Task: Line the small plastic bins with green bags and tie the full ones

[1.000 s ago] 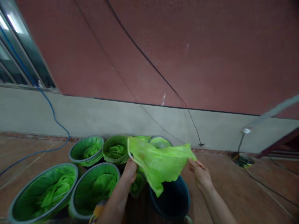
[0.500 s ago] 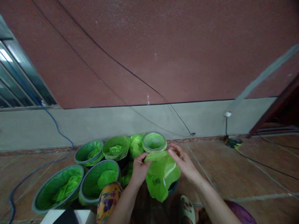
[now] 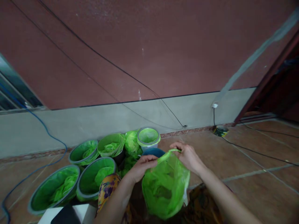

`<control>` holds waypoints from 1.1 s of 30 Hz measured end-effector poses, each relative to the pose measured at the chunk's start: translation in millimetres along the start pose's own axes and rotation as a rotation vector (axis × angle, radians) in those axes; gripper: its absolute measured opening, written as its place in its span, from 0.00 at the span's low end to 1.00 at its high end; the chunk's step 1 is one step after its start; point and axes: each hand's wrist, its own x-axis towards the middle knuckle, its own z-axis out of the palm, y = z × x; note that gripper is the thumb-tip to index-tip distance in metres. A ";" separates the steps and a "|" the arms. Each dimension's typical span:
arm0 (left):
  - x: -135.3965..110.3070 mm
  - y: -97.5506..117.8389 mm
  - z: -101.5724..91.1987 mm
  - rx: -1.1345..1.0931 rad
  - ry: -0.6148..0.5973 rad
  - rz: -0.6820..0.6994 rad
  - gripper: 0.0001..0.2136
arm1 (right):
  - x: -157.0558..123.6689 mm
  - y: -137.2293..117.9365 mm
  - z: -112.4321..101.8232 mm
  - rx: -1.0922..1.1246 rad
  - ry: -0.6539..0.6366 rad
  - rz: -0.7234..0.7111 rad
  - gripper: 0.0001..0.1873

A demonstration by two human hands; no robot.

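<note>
A green plastic bag point(image 3: 165, 188) hangs opened out in front of me, its body puffed and see-through. My left hand point(image 3: 146, 166) pinches its upper edge on the left side. On the right, my right hand point(image 3: 187, 155) grips the same edge, with a rolled strip of the rim between its fingers. Just behind the bag is a blue bucket point(image 3: 153, 151), partly hidden by the bag and my left hand. Beyond it stands a small bucket point(image 3: 149, 137) lined with green plastic.
Left of my hands stand several grey-rimmed bins point(image 3: 54, 188) lined with green bags. A bundled green bag point(image 3: 132, 141) lies between bins. A white box point(image 3: 79, 214) is at the lower left. A blue hose point(image 3: 50, 133) and a black-and-yellow can point(image 3: 220, 130) with a cable lie near the wall.
The bag has been lifted nearer to me and spread wider. Both hands moved slightly rightward, and the blue bucket behind now shows more. The view has turned a little to the right.
</note>
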 end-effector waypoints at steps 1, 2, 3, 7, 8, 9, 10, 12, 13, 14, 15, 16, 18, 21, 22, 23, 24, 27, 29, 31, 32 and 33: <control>-0.3 -0.7 -0.5 0.008 0.029 0.001 0.14 | -1.2 0.0 0.1 -0.010 -0.009 0.000 0.13; 0.2 -1.1 -0.7 0.042 0.068 0.017 0.12 | -2.8 -0.1 0.9 -0.021 -0.017 0.001 0.14; 1.2 -1.2 -0.6 0.100 0.119 0.049 0.09 | -4.8 -0.2 2.1 -0.027 -0.027 0.004 0.15; 5.4 1.0 4.3 0.463 0.347 0.296 0.04 | -13.1 -1.3 7.9 0.124 -0.204 0.032 0.20; 5.6 1.6 6.6 0.545 0.381 0.364 0.07 | -14.3 -1.7 9.5 0.201 -0.271 0.043 0.24; 5.4 2.0 9.0 0.612 0.399 0.420 0.08 | -14.9 -2.1 11.4 0.273 -0.321 0.055 0.27; 4.9 2.1 11.3 0.666 0.408 0.462 0.10 | -14.9 -2.3 13.6 0.331 -0.349 0.069 0.29; 3.6 1.3 14.8 0.746 0.409 0.518 0.11 | -13.0 -1.4 19.4 0.434 -0.343 0.114 0.27; 3.1 0.5 15.6 0.779 0.404 0.539 0.12 | -11.3 -0.1 22.8 0.494 -0.332 0.145 0.26; 2.7 -0.5 15.5 0.810 0.399 0.558 0.12 | -9.5 1.6 26.2 0.562 -0.329 0.177 0.25; 2.3 -1.6 14.5 0.841 0.392 0.573 0.13 | -7.7 3.7 29.3 0.632 -0.337 0.207 0.25; 2.0 -2.8 12.5 0.875 0.387 0.582 0.13 | -6.0 5.8 31.8 0.691 -0.343 0.230 0.24; 1.0 -6.0 6.2 0.954 0.390 0.580 0.15 | -3.6 8.6 33.2 0.720 -0.334 0.242 0.23; -1.5 -13.6 -7.1 1.080 0.433 0.528 0.20 | -2.8 6.4 23.7 0.511 -0.227 0.158 0.19; -2.5 -16.9 -11.6 1.112 0.455 0.501 0.21 | -3.2 4.0 18.1 0.402 -0.176 0.095 0.18; -3.5 -20.2 -15.9 1.134 0.478 0.474 0.23 | -3.6 1.2 11.9 0.290 -0.123 0.022 0.17; -4.4 -23.5 -19.8 1.140 0.502 0.451 0.24 | -4.2 -1.5 5.8 0.187 -0.067 -0.052 0.17; -6.9 -30.0 -29.1 1.078 0.615 0.429 0.26 | -5.9 -5.2 -8.9 -0.050 0.117 -0.189 0.20; -9.5 -30.8 -34.6 0.988 0.697 0.436 0.26 | -6.8 -1.9 -14.9 -0.160 0.271 -0.181 0.19; -13.5 -30.0 -40.9 0.904 0.761 0.434 0.25 | -7.8 6.3 -19.8 -0.226 0.420 -0.140 0.17; -16.1 -30.0 -44.6 0.870 0.786 0.426 0.24 | -8.3 12.4 -22.4 -0.240 0.482 -0.112 0.15; -19.0 -30.9 -48.7 0.841 0.810 0.416 0.23 | -8.7 19.9 -25.1 -0.242 0.538 -0.076 0.14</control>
